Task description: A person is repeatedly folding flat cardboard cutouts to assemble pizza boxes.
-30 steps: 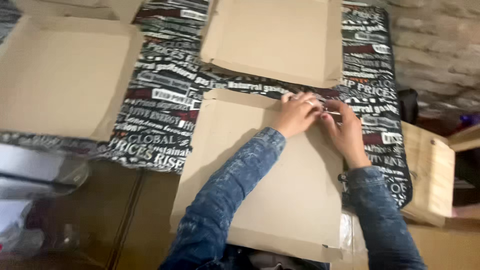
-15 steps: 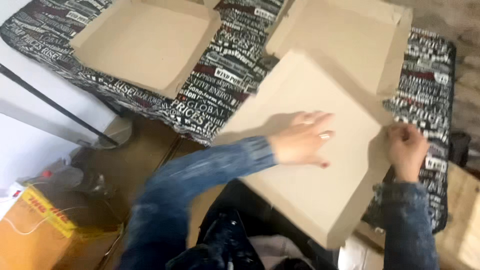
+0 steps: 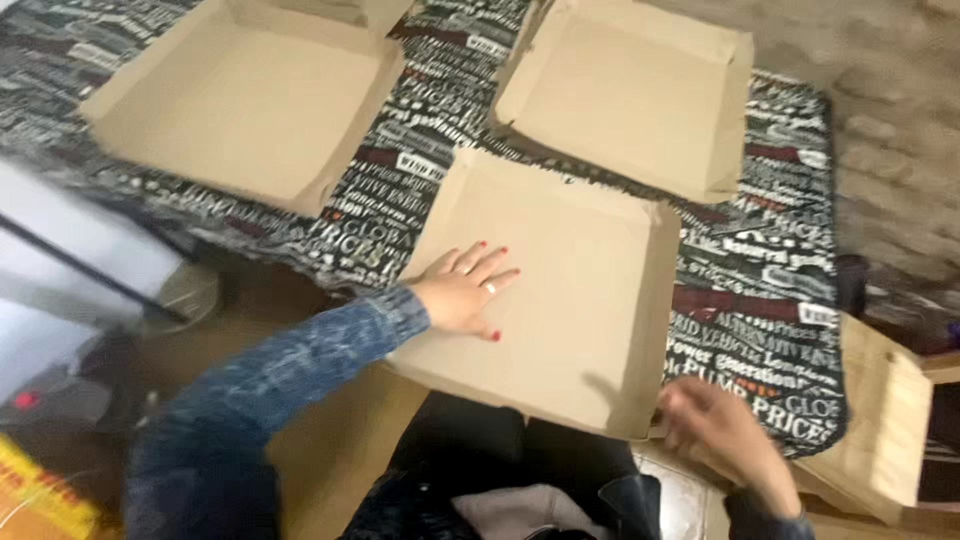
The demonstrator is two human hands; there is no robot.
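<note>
Two hands fold a flat cardboard box [image 3: 560,290] at the near edge of a table covered in a black cloth with white lettering [image 3: 760,290].

The left hand [image 3: 465,292] lies flat on the box floor, fingers spread, pinning it down. The right hand [image 3: 725,435] sits by the near right corner — blurred, so its fingers cannot be told. To fold cleanly, keep the floor pinned and raise each wall along its crease. Two more open boxes — one far left [image 3: 240,110], one far right [image 3: 640,100] — lie beyond.

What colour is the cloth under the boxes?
The cloth is black with white and some red lettering, seen in the head view.
</note>
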